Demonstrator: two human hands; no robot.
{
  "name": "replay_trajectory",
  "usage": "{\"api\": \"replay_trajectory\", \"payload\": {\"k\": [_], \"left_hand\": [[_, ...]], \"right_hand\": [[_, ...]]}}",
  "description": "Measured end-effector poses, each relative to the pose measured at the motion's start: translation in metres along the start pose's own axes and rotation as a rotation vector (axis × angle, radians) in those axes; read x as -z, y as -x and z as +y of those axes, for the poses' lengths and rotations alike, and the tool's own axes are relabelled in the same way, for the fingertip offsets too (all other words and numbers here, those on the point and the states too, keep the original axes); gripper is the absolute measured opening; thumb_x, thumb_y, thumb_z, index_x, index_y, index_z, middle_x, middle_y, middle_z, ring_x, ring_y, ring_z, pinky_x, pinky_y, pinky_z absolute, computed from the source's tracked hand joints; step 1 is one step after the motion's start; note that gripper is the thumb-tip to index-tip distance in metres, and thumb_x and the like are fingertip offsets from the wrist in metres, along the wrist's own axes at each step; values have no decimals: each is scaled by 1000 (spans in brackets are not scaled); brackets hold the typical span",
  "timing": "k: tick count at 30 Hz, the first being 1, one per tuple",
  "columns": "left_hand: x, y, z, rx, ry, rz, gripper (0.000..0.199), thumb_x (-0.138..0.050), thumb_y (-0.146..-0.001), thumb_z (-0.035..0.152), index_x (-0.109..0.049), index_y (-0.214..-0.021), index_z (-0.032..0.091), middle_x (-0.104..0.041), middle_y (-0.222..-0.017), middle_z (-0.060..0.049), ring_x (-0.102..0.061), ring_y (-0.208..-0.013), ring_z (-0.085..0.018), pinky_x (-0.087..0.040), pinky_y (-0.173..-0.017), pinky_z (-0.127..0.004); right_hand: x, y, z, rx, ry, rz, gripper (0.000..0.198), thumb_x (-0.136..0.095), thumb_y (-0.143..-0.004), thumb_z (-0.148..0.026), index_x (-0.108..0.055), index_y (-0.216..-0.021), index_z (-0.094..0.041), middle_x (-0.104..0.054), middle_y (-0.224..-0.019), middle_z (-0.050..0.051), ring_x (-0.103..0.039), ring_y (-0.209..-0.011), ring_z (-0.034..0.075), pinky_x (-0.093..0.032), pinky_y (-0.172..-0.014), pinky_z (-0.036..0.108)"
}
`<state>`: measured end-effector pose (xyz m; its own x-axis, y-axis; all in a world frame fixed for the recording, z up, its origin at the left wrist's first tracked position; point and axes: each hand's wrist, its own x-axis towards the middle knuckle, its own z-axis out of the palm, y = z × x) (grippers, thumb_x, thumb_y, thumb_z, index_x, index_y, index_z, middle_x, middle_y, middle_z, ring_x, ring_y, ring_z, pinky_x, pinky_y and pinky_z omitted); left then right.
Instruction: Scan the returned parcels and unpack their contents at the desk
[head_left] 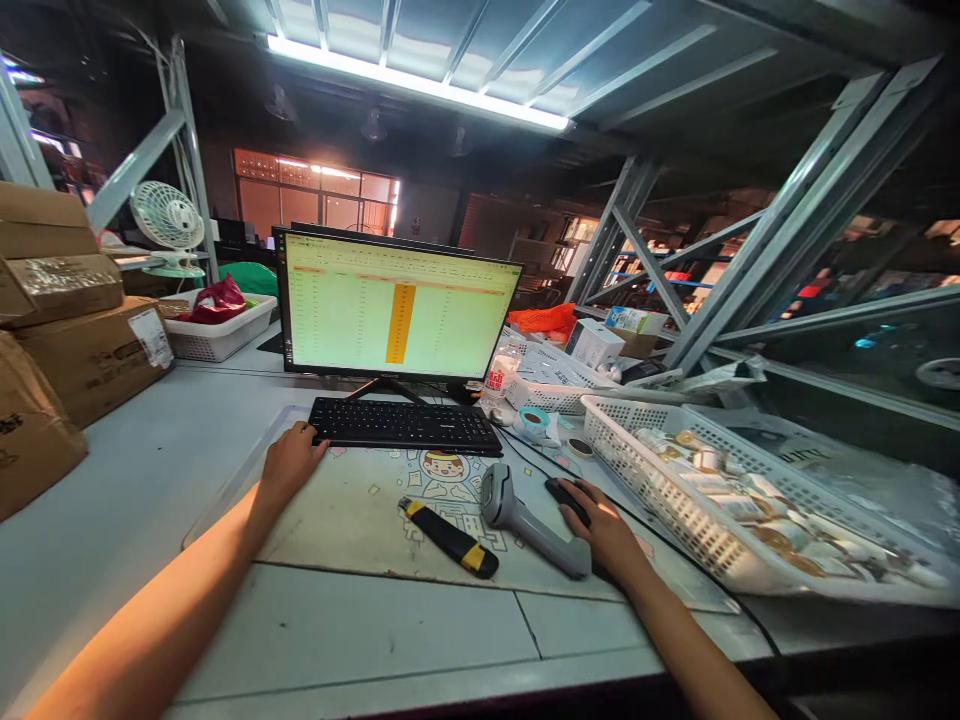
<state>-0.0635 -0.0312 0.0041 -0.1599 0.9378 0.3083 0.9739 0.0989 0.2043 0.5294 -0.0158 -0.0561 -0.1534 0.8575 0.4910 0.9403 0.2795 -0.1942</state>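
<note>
My left hand (291,462) rests at the left end of the black keyboard (405,425), its fingers apart and touching the keys at the corner. It holds nothing. My right hand (600,520) lies over a black computer mouse (564,497), fingers around it, and the palm hides part of it. Between the hands, a grey handheld barcode scanner (529,525) and a black-and-yellow utility knife (450,537) lie on a cartoon-printed desk mat (322,520). Behind the keyboard stands a monitor (345,310) showing a spreadsheet with one orange column.
A white plastic basket (667,500) full of small jars or bottles stands right of my right hand. Cardboard boxes (97,360) are stacked at the left. A roll of blue tape (533,422) sits near the keyboard. Behind are a white fan (166,215) and metal shelving (802,200).
</note>
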Motion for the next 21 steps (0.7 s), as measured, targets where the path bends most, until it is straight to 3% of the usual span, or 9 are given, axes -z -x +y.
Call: {"api": "replay_trajectory", "payload": {"k": [14,21], "left_hand": [[-2,-2,-5,2,22,3,47,-45,-102,47,-63,-130,14,-66,-130,-15,-67,-112,-33,-55,-85,-41],[-3,-3,-7,-10,8,1,51,-43,-102,48,-64,-132,12,-65,-133,-17,-67,-111,-34,-55,-84,-42]], "right_hand": [[8,7,-18,-116,92,50,48,-47,-96,-40,-66,-137,-23,-59,-140,13,-63,-124,31,-53,-108,47],[9,8,-24,-118,89,83,43,-50,-94,-36,-67,-133,-29,-60,-138,8,-65,-119,28,-54,-105,45]]}}
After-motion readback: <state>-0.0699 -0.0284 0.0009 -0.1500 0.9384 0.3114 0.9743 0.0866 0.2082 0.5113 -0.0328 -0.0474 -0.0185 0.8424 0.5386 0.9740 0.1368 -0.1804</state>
